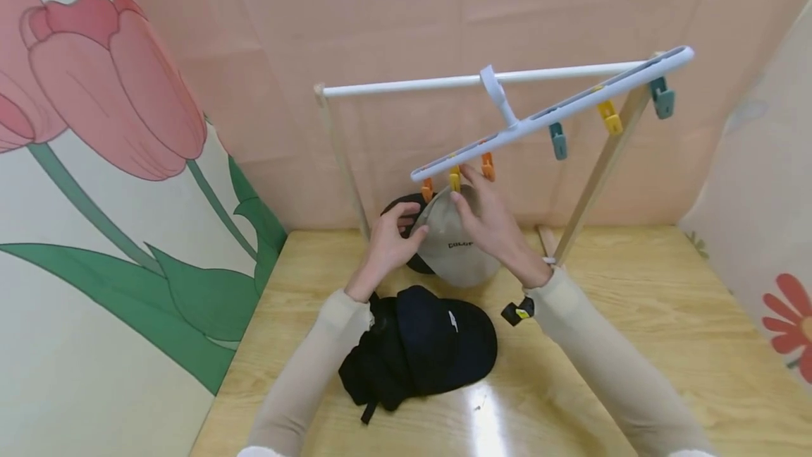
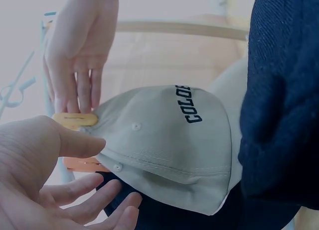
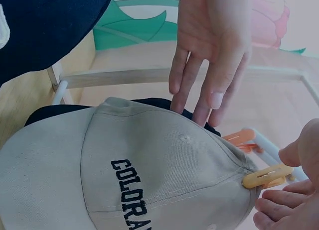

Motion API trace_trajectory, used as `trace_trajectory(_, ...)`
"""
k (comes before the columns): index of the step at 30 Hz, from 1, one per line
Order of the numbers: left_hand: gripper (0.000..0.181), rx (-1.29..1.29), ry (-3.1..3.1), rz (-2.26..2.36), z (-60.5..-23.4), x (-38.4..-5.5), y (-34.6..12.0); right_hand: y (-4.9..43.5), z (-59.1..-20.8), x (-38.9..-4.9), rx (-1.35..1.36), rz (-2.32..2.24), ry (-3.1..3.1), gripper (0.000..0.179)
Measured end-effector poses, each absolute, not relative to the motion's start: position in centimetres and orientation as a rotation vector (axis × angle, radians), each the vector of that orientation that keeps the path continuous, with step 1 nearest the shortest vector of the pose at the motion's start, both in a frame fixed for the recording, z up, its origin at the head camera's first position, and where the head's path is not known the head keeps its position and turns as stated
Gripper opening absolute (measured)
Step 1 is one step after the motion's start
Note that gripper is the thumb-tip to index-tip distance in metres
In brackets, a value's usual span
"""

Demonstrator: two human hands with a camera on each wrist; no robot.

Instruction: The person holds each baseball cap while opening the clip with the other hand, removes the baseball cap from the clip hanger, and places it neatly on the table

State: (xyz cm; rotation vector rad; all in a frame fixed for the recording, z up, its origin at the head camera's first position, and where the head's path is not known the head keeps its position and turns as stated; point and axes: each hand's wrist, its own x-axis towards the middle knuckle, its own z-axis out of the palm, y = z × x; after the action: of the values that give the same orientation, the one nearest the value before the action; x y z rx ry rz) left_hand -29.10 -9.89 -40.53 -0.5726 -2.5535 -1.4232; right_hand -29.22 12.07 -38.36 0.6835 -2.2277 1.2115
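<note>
One pale cap (image 1: pixel 452 259) between hands (image 1: pixel 392 235) (image 1: pixel 491 224)

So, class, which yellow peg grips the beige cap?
The yellow peg between the orange pegs; the other yellow peg hangs between the teal pegs, gripping nothing.

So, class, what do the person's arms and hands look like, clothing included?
The left hand and right hand are bare, with no rings or gloves visible. The sleeves are long, plain and beige, ending in cuffs near the wrists.
</note>
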Motion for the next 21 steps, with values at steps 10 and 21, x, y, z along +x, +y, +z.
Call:
trace_trajectory(10,0.043,-0.595,-2.546,-1.409,-40.5,-30.0,-9.3,11.7,-38.3,-30.2,0.657,1.262,-2.174,0.048)
trace_trajectory(21,0.041,-0.544,-2.582,-1.358,-40.4,-30.1,-8.6,11.0,-37.9,-30.8,0.591,1.291,-2.190,0.032)
